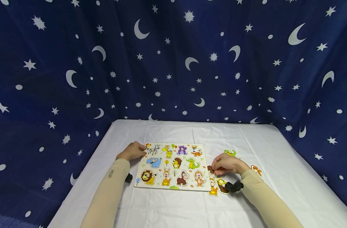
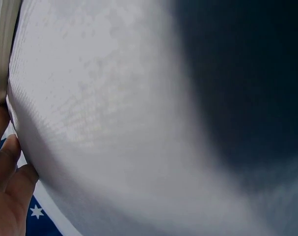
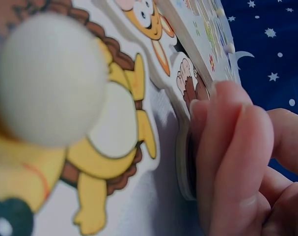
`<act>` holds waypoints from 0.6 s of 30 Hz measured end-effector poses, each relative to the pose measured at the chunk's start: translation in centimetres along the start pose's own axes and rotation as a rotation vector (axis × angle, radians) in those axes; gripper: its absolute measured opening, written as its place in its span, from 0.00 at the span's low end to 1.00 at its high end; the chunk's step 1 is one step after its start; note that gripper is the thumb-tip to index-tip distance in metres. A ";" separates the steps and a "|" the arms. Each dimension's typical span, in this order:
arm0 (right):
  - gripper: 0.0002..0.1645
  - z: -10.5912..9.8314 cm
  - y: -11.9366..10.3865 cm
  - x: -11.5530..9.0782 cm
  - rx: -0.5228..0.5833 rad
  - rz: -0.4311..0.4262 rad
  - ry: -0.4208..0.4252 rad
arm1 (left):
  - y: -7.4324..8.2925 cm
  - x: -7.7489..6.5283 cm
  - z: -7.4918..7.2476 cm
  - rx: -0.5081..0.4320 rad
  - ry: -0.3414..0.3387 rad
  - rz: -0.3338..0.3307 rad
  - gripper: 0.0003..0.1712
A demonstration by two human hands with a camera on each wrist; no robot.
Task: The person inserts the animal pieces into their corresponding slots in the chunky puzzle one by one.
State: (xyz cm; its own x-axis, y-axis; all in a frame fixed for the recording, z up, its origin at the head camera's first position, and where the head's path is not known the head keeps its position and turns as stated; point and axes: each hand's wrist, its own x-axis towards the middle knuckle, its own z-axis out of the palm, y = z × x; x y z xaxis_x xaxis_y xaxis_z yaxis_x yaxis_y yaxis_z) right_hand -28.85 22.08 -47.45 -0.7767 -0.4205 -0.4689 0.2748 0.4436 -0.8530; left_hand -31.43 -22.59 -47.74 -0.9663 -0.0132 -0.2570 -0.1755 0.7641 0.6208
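Note:
A white animal puzzle board [image 1: 170,164] lies flat on the table, printed with a zebra, a lion, a giraffe and several other animals. My left hand [image 1: 134,151] rests at the board's upper left, its fingertips against the edge; in the left wrist view the fingers [image 2: 6,162] reach down beside that edge. Just past the board's right edge, my right hand [image 1: 227,164] pinches a brown gorilla piece [image 1: 210,170]. Its foot [image 3: 185,76] shows in the right wrist view, while the fingers hide the rest. A kangaroo piece [image 1: 213,187] and a hedgehog piece [image 1: 221,183] lie nearer me.
Behind the right hand lies a green crocodile piece [image 1: 229,152], and a tiger piece [image 1: 256,170] is right of it. The hedgehog piece has a round pale knob [image 3: 50,78]. A white cloth [image 1: 173,209] covers the table. Dark blue starry curtain [image 1: 173,63] hangs behind.

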 end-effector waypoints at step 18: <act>0.05 -1.6 -0.1 -1.2 -0.013 -0.034 -0.010 | 0.4 -0.7 -0.1 0.015 0.012 0.008 0.26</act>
State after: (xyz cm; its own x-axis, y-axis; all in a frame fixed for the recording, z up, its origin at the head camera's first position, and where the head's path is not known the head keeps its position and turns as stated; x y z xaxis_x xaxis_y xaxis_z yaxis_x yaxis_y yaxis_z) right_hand -28.86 23.82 -46.47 -0.7797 -0.4431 -0.4424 0.2414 0.4393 -0.8653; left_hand -30.88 -22.35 -47.25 -0.9698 -0.0146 -0.2435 -0.1652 0.7739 0.6114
